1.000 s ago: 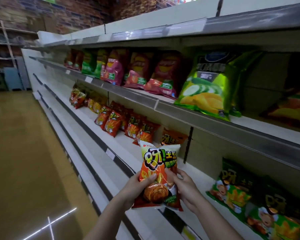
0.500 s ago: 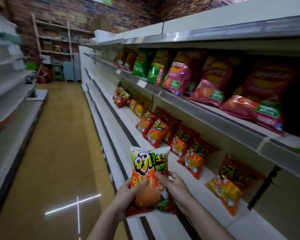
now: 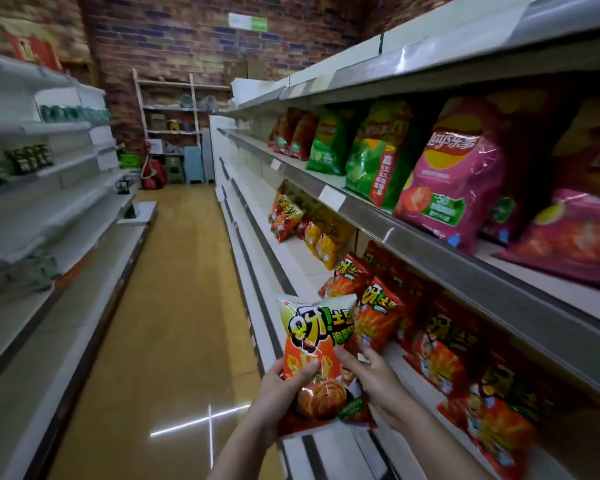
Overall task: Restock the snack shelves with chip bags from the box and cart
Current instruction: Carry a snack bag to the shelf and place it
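An orange and white chip bag (image 3: 317,344) stands upright in front of me, held from both sides. My left hand (image 3: 278,396) grips its lower left edge, thumb across the front. My right hand (image 3: 378,379) grips the lower right edge. The bag is just left of the middle snack shelf (image 3: 291,258), close to a row of similar orange bags (image 3: 378,306) standing there. Above, the upper shelf (image 3: 430,244) carries large green bags (image 3: 371,154) and pink bags (image 3: 454,174).
The aisle floor (image 3: 174,306) runs ahead to a brick wall with a wooden rack (image 3: 174,126). White shelving (image 3: 49,209) lines the left side with a few dark green packs (image 3: 28,157). Yellow bags (image 3: 326,240) sit farther along the middle shelf.
My view has swung left along the aisle, so the shelves have slid to the right. Both hands keep the same hold on the bag, which now sits beside the orange bags farther down the row.
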`<state>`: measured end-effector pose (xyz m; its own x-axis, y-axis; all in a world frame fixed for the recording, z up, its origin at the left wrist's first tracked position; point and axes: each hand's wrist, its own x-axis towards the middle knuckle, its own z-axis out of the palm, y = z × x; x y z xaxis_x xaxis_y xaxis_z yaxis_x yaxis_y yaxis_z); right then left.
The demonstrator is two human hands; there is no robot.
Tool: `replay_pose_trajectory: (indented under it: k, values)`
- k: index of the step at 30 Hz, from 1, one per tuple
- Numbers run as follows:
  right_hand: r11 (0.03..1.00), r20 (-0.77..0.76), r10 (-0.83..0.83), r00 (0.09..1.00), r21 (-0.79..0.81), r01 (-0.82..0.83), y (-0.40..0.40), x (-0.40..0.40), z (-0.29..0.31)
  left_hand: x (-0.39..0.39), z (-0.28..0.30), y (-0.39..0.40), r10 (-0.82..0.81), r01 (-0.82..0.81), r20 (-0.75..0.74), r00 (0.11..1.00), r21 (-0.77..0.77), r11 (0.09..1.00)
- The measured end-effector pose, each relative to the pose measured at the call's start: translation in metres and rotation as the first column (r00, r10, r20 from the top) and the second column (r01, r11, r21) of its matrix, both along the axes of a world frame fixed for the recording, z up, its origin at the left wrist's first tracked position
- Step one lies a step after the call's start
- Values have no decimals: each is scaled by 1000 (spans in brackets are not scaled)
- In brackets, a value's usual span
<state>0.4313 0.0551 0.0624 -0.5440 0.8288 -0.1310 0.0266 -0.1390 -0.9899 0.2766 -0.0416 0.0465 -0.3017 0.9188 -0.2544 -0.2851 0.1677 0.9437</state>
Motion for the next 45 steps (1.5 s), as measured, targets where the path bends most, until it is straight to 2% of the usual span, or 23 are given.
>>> replay_pose_trajectory:
  k: [9, 15, 22, 30, 34, 39, 45]
  values:
    - [996, -18, -24, 1000, -86, 23, 82, -27, -22, -38, -13, 88, -105, 104, -26, 994, -62, 993]
    - [993, -19, -68, 997, -101, 66, 141, -81, -33, -93, -21, 152, -138, 136, -38, 990, -39, 990]
    - [988, -49, -76, 996, -137, 69, 199, -233, -30, -237, -23, 213, -68, 69, 4, 998, -58, 996]
    - [998, -59, 36, 998, -51, -39, 279, -421, -7, -428, 23, 276, -55, 56, -92, 994, 12, 998]
    - [997, -5, 56, 998, -62, -56, 320, -478, -13, -479, 11, 315, -28, 28, -4, 1000, -22, 999]
    - [997, 31, 42, 999, -67, -39, 407, -558, -32, -557, -17, 402, -29, 32, 82, 996, -29, 999]
    - [995, 18, 16, 1000, -94, -14, 526, -642, -37, -646, -24, 529, -28, 33, 59, 998, -73, 997]
